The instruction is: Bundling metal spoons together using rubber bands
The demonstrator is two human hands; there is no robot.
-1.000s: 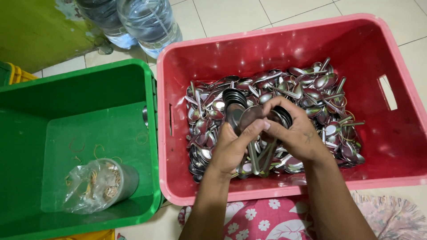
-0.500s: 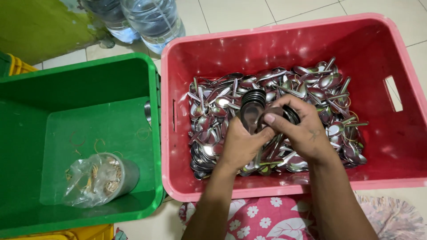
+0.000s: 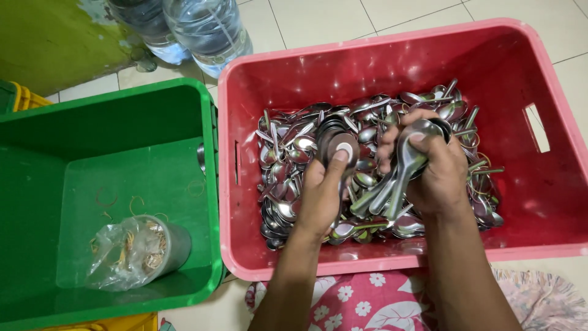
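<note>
A red plastic crate (image 3: 392,67) holds a heap of metal spoons (image 3: 288,147). My left hand (image 3: 323,196) grips a nested stack of spoons (image 3: 340,144), with the thumb pressed on the top bowl. My right hand (image 3: 432,167) is closed around a bundle of spoons (image 3: 392,184) whose handles point down and to the left. Both hands hover over the middle of the heap, a short gap between them.
A green crate (image 3: 122,122) stands to the left, holding a small metal can (image 3: 160,245) wrapped in a clear plastic bag and some loose rubber bands. Large water bottles (image 3: 208,27) stand behind on the tiled floor. A floral cloth (image 3: 367,303) lies below.
My hands were together over the heap working one stack; now they have come apart, the left holding a nested stack and the right lifting a bundle.
</note>
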